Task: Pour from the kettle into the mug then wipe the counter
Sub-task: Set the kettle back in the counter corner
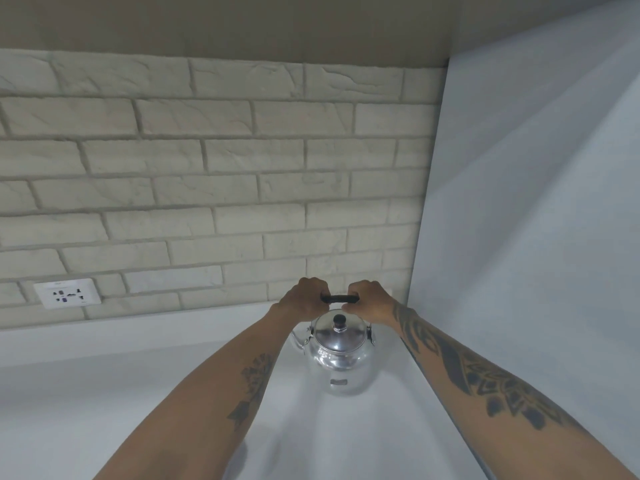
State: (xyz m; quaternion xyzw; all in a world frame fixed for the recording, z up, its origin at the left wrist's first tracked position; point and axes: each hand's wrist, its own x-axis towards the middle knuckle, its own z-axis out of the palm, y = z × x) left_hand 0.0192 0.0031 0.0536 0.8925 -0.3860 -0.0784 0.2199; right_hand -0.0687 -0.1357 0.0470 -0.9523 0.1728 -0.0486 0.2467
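Note:
A shiny steel kettle point(341, 355) with a black lid knob stands on the white counter point(104, 393), close to the corner where the brick wall meets a white side panel. Its spout points left. My left hand point(306, 297) and my right hand point(369, 301) are both closed around the kettle's black top handle, one at each end. No mug and no cloth are in view.
A brick-pattern backsplash point(207, 188) runs behind the counter, with a white power socket point(67, 293) low on the left. A tall white side panel point(526, 220) bounds the counter on the right. A cabinet underside hangs overhead.

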